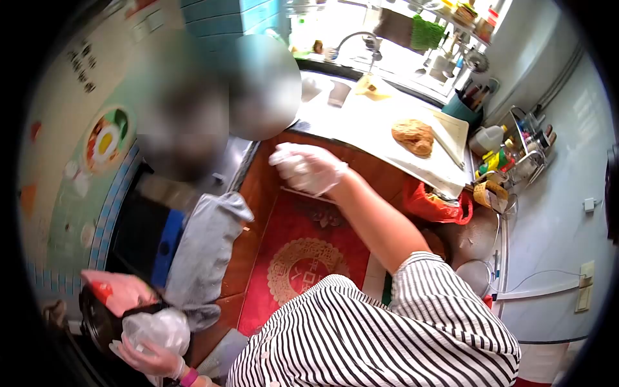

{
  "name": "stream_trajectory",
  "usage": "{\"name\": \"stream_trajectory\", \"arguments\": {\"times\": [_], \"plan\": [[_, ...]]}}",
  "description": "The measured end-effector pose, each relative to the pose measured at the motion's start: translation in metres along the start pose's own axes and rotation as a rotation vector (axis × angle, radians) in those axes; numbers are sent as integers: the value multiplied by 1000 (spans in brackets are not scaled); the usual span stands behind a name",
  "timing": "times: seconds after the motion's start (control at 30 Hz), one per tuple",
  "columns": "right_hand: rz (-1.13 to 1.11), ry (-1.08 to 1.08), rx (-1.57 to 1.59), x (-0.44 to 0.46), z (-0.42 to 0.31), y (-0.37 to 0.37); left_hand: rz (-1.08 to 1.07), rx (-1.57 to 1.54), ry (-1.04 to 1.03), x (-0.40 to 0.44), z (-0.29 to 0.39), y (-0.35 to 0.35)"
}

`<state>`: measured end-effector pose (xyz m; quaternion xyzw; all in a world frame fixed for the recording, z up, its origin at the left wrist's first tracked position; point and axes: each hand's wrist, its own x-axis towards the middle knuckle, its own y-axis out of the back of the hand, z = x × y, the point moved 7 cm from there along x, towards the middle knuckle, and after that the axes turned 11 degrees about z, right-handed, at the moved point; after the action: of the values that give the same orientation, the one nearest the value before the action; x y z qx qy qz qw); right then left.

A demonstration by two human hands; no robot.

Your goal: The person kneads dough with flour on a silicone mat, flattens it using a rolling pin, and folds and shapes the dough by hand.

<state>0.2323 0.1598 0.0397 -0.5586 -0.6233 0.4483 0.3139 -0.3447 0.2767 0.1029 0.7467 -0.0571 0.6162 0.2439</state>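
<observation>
- Below and left of the grey cloth towel (203,248): clear-gloved left hand (151,358), fingers spread, touching a crumpled translucent plastic bag (160,327); grip unclear. Gloving looks done, bag handling unfinished.
- Right of the towel: clear-gloved right hand (306,169), fingers curled, contents hidden.
- Farther right: rounded brown lump (413,137) on a white rectangular board (374,132), apart from both hands.

Passage for right hand (308,169) afforded above red mat (274,238), between hanging grey cloth (205,242) and red bag (425,205). Reach across white board (380,148) obstructed by brown mass (413,137); far side bounded by curved tap (356,36). Left hand (149,358) hemmed by plastic bag (160,327) and dark pot (97,326). Upper-left zone blurred; clearance not determinable.
</observation>
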Motion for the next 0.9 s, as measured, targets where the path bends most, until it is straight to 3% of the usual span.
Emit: {"name": "stream_trajectory", "arguments": {"times": [0.03,0.07,0.1,0.13,0.17,0.2,0.27,0.3,0.37,0.43,0.47,0.5,0.57,0.63,0.7,0.73,0.77,0.83,0.9], "plan": [[276,186,-128,-60,-40,35,10,-24,14,4,17,-5],[333,303,-148,-120,-79,75,-20,-13,18,-9,22,-26],[341,491,-64,-183,-115,150,29,-116,18,13,82,-29],[535,570,-28,-238,-154,192,-20,-258,99,3,108,-58],[735,642,-4,-296,-192,231,-73,-398,177,-7,133,-87],[1133,819,-195,-363,-229,273,-84,-437,56,37,219,-77],[1569,998,-416,-432,-262,295,-181,-656,99,53,325,-100],[1612,1009,-442,-448,-272,295,-247,-717,76,56,375,-110],[1641,827,-626,-451,-299,301,-390,-956,42,71,472,-117],[1645,977,-201,-463,-324,321,-461,-1170,-58,87,559,-107],[1843,1006,-528,-473,-337,315,-461,-1307,-109,95,595,-102],[1856,1003,-514,-477,-346,328,-488,-1375,-112,95,626,-102],[1950,687,-765,-473,-361,360,-563,-1493,-201,93,679,-109],[2002,751,-775,-477,-364,332,-656,-1553,-252,91,731,-119],[1913,732,-611,-474,-356,336,-687,-1610,-289,87,779,-131],[2100,557,-1075,-508,-374,393,-722,-1617,-330,79,803,-140],[2119,553,-1054,-518,-366,396,-758,-1624,-375,72,827,-149],[1859,1044,-396,-532,-330,380,-789,-1682,-452,67,878,-154],[1927,964,-283,-531,-301,340,-904,-1755,-531,50,928,-153]]}}
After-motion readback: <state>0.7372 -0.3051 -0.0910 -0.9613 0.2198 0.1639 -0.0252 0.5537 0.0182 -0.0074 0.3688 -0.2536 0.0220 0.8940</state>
